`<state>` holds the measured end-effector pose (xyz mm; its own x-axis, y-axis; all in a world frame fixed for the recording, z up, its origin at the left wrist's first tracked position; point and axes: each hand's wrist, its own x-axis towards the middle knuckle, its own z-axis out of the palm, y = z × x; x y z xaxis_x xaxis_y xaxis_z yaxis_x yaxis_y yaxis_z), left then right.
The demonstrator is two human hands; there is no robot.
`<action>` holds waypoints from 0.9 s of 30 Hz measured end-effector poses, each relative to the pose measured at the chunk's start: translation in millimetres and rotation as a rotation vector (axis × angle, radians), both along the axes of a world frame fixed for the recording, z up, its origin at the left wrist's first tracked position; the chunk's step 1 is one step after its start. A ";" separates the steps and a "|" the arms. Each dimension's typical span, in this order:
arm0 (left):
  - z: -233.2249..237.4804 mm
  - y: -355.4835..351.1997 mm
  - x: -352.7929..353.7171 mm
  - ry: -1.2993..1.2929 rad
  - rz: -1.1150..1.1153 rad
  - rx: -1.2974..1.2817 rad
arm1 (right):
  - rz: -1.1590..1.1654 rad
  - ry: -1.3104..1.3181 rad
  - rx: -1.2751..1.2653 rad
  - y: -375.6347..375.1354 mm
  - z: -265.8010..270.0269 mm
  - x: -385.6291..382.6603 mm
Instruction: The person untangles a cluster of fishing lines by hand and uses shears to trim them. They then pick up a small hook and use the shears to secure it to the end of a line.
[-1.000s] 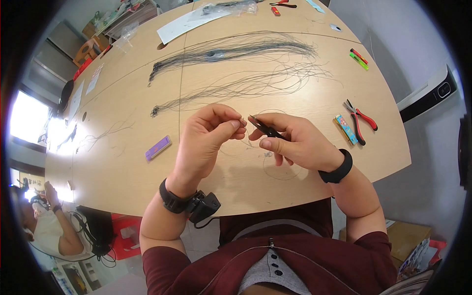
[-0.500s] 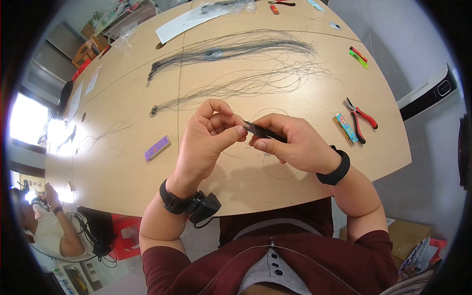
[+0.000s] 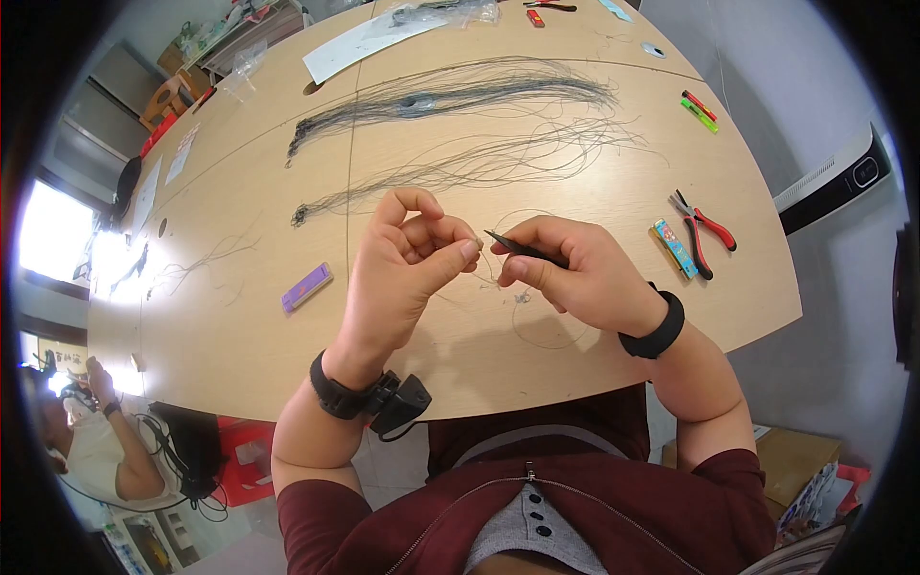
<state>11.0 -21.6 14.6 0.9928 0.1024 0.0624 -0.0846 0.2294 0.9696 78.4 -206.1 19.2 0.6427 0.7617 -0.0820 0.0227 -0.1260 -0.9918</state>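
My left hand (image 3: 407,264) pinches the end of a thin wire or thread (image 3: 487,278) between thumb and index finger. Close on its right, my right hand (image 3: 575,268) is closed round a small black pointed tool (image 3: 525,251), whose tip points toward my left fingertips without touching them. The thin strand hangs between the hands and loops on the table (image 3: 460,374) below my right hand. Beyond the hands lie a light bundle of long strands (image 3: 460,168) and a thicker dark bundle (image 3: 450,98).
A purple box (image 3: 308,287) lies left of my left hand. To the right are a blue packet (image 3: 675,249), red-handled pliers (image 3: 704,233) and a green marker (image 3: 700,114). A white sheet (image 3: 374,45) lies at the back. Another person (image 3: 105,441) sits at lower left.
The black tool's tip has come away from my left fingertips, moving slightly right with my right hand. The strand between the hands now shows. My left hand has barely moved.
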 end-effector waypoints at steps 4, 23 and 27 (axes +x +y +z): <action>-1.0 -1.2 -0.9 0.018 0.001 0.033 | 0.033 -0.035 -0.006 0.8 -0.1 -1.1; 0.3 -1.9 -2.2 0.006 0.013 0.023 | 0.025 -0.009 0.020 1.7 -2.0 -2.1; 1.5 -2.1 -2.3 -0.005 0.018 0.017 | 0.024 -0.046 0.038 1.8 0.8 -3.2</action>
<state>8.7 -23.7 16.1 0.9904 0.1196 0.0688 -0.0931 0.2111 0.9730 75.2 -204.3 20.0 0.6267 0.7789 -0.0238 0.0712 -0.0876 -0.9936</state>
